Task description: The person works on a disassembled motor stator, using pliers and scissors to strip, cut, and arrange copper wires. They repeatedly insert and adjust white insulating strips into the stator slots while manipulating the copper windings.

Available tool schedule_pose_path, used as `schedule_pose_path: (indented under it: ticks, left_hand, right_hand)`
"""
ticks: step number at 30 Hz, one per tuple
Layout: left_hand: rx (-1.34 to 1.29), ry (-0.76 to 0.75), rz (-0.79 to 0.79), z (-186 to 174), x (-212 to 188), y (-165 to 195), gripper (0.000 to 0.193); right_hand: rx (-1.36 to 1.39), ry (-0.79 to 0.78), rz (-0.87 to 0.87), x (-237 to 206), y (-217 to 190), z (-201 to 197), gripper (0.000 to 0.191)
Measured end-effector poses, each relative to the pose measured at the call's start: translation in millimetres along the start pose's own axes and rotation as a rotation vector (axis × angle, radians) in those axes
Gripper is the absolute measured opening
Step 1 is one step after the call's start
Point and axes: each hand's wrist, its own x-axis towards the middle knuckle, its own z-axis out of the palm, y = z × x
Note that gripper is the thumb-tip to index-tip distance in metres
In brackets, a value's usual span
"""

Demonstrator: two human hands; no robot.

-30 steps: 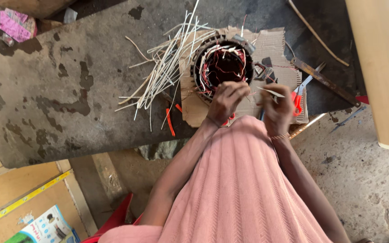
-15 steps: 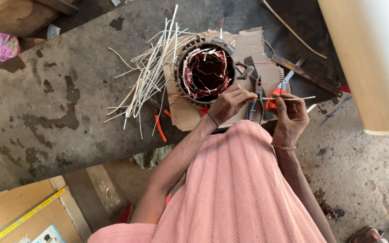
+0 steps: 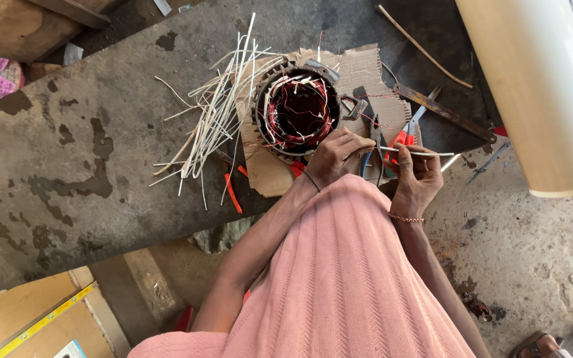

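White sleeving [image 3: 414, 153], a thin stiff length of it, runs level between the person's two hands just in front of the pink-clad lap. The right hand [image 3: 417, 179] has its fingers closed round the strip near its middle, a beaded bracelet [image 3: 406, 217] on the wrist below. The left hand [image 3: 339, 156] pinches the strip's near end with fingertips pressed together, knuckles close beside the stator.

Just past the hands, red-handled scissors [image 3: 407, 136] lie on the slab, touching a torn sheet of cardboard [image 3: 366, 79]. On that cardboard sits the motor stator [image 3: 298, 109], a dark round shell with red and copper windings looped inside its bore, thin wire ends sticking up.

To the stator's left, a loose bundle of white strips [image 3: 217, 116] fans across the stained concrete slab [image 3: 67, 152], and a few short orange pieces [image 3: 232, 193] lie near the slab's edge. Farther off to the right, a long rusty metal bar [image 3: 442, 111] lies aslant, with a wide cream-coloured roll [image 3: 538, 86] beyond it at the frame's edge. A thin stick [image 3: 422, 46] rests at the far side.
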Motion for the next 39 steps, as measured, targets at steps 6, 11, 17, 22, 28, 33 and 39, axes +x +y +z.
schedule_pose_path:
  ticks: [6,11,17,22,28,33,39]
  left_hand:
    - [0.009,-0.011,0.028,-0.7,-2.6,-1.7,0.022]
    - [0.017,-0.007,0.055,0.7,-4.2,-7.1,0.023]
    - [-0.016,-0.014,0.002,1.3,-6.1,-9.4,0.023]
    - [0.107,0.071,0.093,-12.1,-12.0,-20.0,0.027]
    - [0.040,0.011,0.021,-15.7,-25.6,-36.1,0.015]
    - [0.032,0.058,0.025,-9.1,-23.7,-39.2,0.016]
    - [0.182,0.152,-0.016,-29.6,-30.6,-30.3,0.024]
  right_hand:
    - [0.020,-0.053,-0.012,2.5,3.7,-2.0,0.015]
    - [0.023,-0.072,-0.008,1.6,4.5,-0.7,0.015]
    - [-0.006,-0.127,-0.019,-1.0,8.9,1.1,0.015]
    - [-0.229,-0.235,-0.246,-4.9,8.5,2.6,0.013]
    - [-0.675,-0.371,-0.607,-13.2,-3.8,14.1,0.012]
    - [-0.737,-0.366,-0.687,-11.0,-11.1,32.7,0.014]
    - [-0.683,-0.428,-0.641,-8.8,-18.7,48.9,0.015]
